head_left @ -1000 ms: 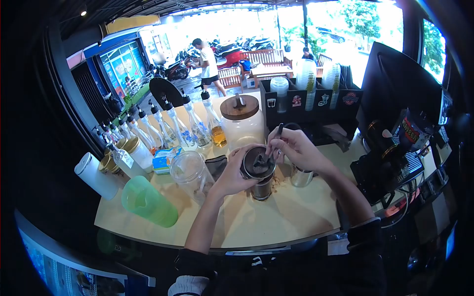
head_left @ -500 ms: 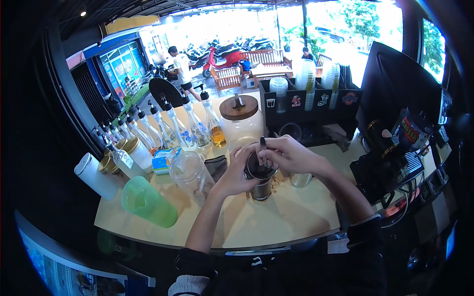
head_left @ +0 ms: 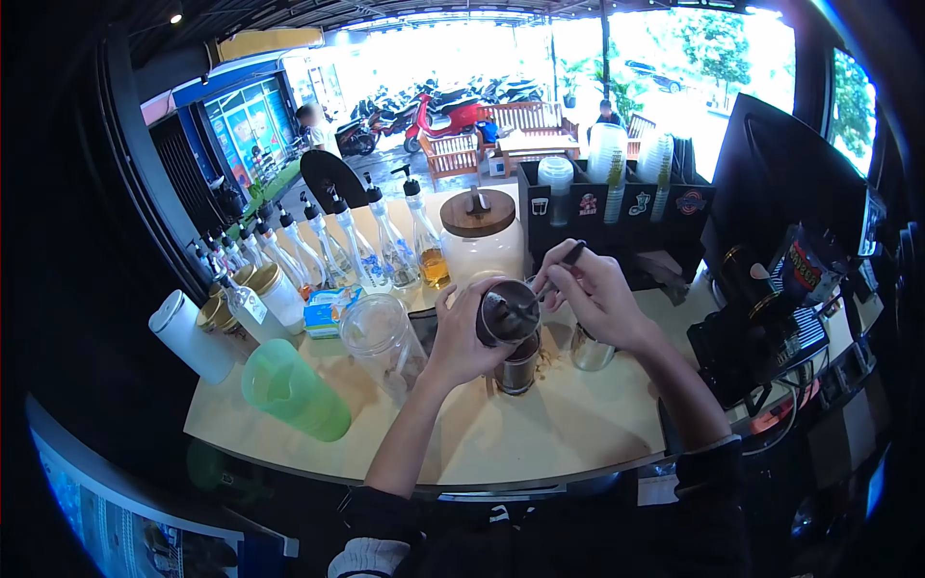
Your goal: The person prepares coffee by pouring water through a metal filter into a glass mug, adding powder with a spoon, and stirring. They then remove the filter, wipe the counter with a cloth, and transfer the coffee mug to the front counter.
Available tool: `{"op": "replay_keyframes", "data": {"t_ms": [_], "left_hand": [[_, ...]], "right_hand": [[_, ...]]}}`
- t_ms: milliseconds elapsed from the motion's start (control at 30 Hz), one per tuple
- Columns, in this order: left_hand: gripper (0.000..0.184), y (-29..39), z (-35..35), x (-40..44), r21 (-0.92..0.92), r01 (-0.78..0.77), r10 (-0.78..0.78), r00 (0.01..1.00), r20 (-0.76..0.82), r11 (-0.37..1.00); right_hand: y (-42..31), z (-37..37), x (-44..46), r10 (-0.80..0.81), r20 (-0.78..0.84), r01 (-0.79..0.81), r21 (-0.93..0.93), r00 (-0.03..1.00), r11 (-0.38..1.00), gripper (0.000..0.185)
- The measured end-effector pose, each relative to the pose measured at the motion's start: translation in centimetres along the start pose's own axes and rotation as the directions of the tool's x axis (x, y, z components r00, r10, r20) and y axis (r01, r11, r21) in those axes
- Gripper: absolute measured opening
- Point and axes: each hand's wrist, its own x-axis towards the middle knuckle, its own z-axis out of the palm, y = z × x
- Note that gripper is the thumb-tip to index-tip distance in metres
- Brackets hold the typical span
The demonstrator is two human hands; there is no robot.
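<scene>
My left hand (head_left: 461, 337) is wrapped round a container (head_left: 508, 313) with dark contents, tilted to the right above the counter. Between the fingers of my right hand (head_left: 593, 294) is a dark-handled spoon (head_left: 570, 258), its lower end at the container's mouth. Directly below stands a metal cup (head_left: 517, 374), partly hidden by the container, with brown powder spilled on the counter beside it. A clear glass (head_left: 591, 351) stands to the right, under my right hand.
On the counter (head_left: 482, 448) are a green pitcher (head_left: 294, 390), a clear jar (head_left: 378, 337), a wood-lidded jar (head_left: 480, 231) and several pump bottles (head_left: 393, 246). Behind, a black organizer (head_left: 617, 217) holds plastic cups. Dark equipment stands right. Two people are outside.
My right hand has lifted up and right with the spoon, and the container has tilted more. The view has shifted slightly. A walking person outside has moved left.
</scene>
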Motion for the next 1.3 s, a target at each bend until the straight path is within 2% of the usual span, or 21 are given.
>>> {"op": "replay_keyframes", "data": {"t_ms": [67,133,267,400,467,600,667,700,800,867,933,1033,1067,1100,1167,1200,1267,1300], "left_hand": [[0.078,0.1,0.1,-0.1,0.025,0.023,-0.022,0.999,-0.025,0.999],[0.083,0.1,0.4,-0.2,0.080,-0.013,0.019,0.997,-0.074,0.997],[0.083,0.2,0.9,-0.3,0.114,-0.025,0.036,0.995,-0.094,0.993],[0.081,0.5,0.9,-0.5,0.067,0.002,0.005,0.995,-0.096,0.998],[0.080,0.6,0.9,-0.6,0.049,0.011,-0.006,0.996,-0.090,0.999],[0.081,0.5,1.0,-0.7,0.050,-0.003,0.007,0.997,-0.081,0.999],[0.082,0.5,1.0,-0.7,0.049,0.013,-0.009,0.997,-0.077,0.999],[0.082,0.4,1.1,-0.7,0.044,0.017,-0.014,0.997,-0.072,0.999],[0.082,0.2,1.0,-0.5,0.027,0.029,-0.027,0.998,-0.065,0.999],[0.082,0.2,0.9,-0.5,0.008,0.038,-0.037,0.998,-0.056,0.999],[0.082,0.3,0.8,-0.3,0.023,0.058,-0.056,0.996,-0.071,0.998],[0.080,-0.4,1.0,-0.1,-0.031,0.062,-0.064,0.995,-0.076,0.998],[0.079,-0.6,1.1,-0.1,-0.054,0.073,-0.077,0.994,-0.076,0.996],[0.077,-0.3,1.1,0.0,-0.064,0.081,-0.087,0.992,-0.097,0.995],[0.077,-1.0,1.4,0.0,-0.094,0.095,-0.103,0.991,-0.085,0.991],[0.077,-1.2,1.5,0.1,-0.118,0.108,-0.118,0.990,-0.078,0.987],[0.077,-1.2,1.5,0.3,-0.164,0.127,-0.138,0.989,-0.057,0.978],[0.077,-1.1,1.5,0.4,-0.165,0.133,-0.145,0.988,-0.061,0.977]], "right_hand": [[0.4,0.4,-0.5,-0.014,-0.033,0.012,-0.060,0.999,0.998,0.006],[0.9,0.8,-0.9,-0.029,-0.075,0.018,-0.148,0.997,0.989,0.006],[1.4,1.9,-1.9,0.017,-0.034,-0.021,-0.124,0.999,0.992,0.007],[1.2,2.0,-2.2,-0.034,-0.118,0.012,-0.183,0.992,0.983,0.008],[1.2,2.2,-2.5,-0.030,-0.027,0.026,-0.141,0.999,0.990,0.009],[0.9,2.3,-2.9,-0.037,-0.038,0.029,-0.173,0.999,0.985,0.011],[1.4,2.1,-3.1,0.090,-0.056,-0.088,0.030,0.994,0.996,0.012],[1.6,2.1,-3.2,0.089,-0.054,-0.088,0.030,0.995,0.996,0.012],[1.9,1.6,-3.6,0.060,-0.101,-0.049,0.101,0.993,0.994,0.011],[1.4,0.9,-3.7,-0.058,-0.199,0.101,0.216,0.978,0.971,0.011],[0.9,-0.1,-4.2,-0.057,-0.250,0.117,0.232,0.966,0.966,0.015],[0.7,-1.2,-5.2,-0.074,-0.419,0.128,0.103,0.905,0.986,0.023],[0.9,-1.5,-5.7,-0.065,-0.423,0.118,0.100,0.904,0.988,0.023],[1.4,-1.9,-6.2,-0.096,-0.428,0.101,-0.011,0.898,0.995,0.023],[2.5,-2.7,-7.3,-0.140,-0.394,0.051,-0.227,0.908,0.973,0.020],[3.4,-2.5,-7.9,-0.138,-0.394,0.049,-0.229,0.909,0.972,0.020],[5.0,-1.6,-9.4,-0.061,-0.324,-0.048,-0.317,0.944,0.947,0.018],[5.0,-1.0,-10.1,0.029,-0.284,-0.126,-0.330,0.958,0.935,0.019]]}}
